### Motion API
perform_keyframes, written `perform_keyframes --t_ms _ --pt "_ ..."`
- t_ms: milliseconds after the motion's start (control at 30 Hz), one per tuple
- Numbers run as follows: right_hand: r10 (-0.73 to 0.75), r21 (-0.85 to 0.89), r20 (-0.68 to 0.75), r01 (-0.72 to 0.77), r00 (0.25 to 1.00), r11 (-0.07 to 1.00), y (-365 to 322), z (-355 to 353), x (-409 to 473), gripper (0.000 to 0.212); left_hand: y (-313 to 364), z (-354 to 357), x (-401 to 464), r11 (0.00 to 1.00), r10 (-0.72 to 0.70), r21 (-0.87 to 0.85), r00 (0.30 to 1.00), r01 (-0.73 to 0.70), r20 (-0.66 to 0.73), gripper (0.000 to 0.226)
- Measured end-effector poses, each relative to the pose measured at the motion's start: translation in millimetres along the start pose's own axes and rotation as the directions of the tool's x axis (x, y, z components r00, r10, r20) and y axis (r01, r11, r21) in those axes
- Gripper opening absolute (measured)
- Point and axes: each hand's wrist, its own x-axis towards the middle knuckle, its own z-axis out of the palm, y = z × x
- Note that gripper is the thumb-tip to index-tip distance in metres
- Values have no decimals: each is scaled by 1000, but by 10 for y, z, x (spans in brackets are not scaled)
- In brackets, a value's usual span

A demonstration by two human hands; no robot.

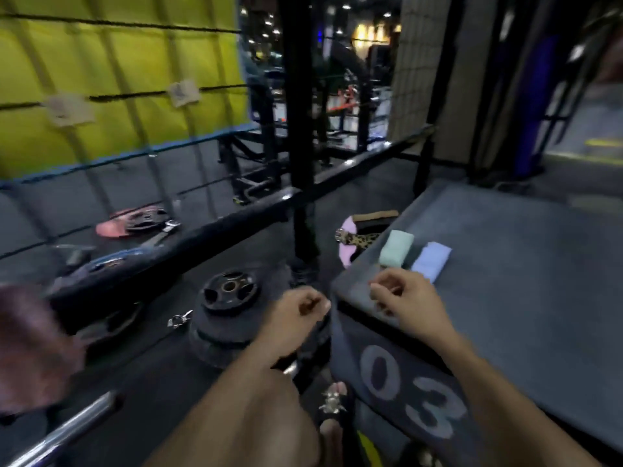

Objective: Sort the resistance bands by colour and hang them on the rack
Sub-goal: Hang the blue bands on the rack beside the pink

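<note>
Two folded resistance bands lie side by side on top of a grey padded box (pixel 526 264) marked "03": a mint green band (pixel 396 248) and a pale blue band (pixel 432 261) to its right. My right hand (pixel 406 299) hovers just in front of them over the box's near corner, fingers curled, holding nothing that I can see. My left hand (pixel 296 315) is beside it to the left, above the floor, fingers curled and empty. A black rack post (pixel 300 129) and a horizontal black bar (pixel 236 224) stand beyond my hands. The picture is blurred by motion.
Stacked black weight plates (pixel 226 308) sit on the floor under my left hand, with a clip beside them. A pink and leopard-print belt (pixel 354 241) lies behind the box. More plates (pixel 135 222) lie at left, a steel barbell (pixel 67 429) at lower left. A yellow padded wall is behind.
</note>
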Motion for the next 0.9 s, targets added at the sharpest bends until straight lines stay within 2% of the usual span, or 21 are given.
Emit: perform_keyframes --t_ms 100,200,333,433,533,700,900 --pt "360 112 -13 -357 933 928 563 -431 217 6 39 572 654 997 23 68 983 -36 183 11" --pt "530 96 -85 -523 843 847 1044 -723 461 10 72 1184 1218 982 -20 188 973 -24 228 15" --pt "563 105 -169 -553 809 827 1457 -809 785 10 140 1792 1751 962 -85 272 982 37 168 22" --pt "593 191 -193 -563 782 804 1642 -736 914 35 76 2049 2036 923 -120 380 985 64 126 24" --pt "622 229 -170 -583 765 780 1680 -627 991 34 -39 2186 2180 882 -148 462 986 96 79 20" --pt "645 253 -225 -595 730 762 1784 -537 1100 29 -127 2243 2255 893 -210 421 975 162 70 14" --pt "615 207 -293 -580 732 788 1791 -488 1136 26 -105 2331 2230 927 -210 335 973 167 97 23"
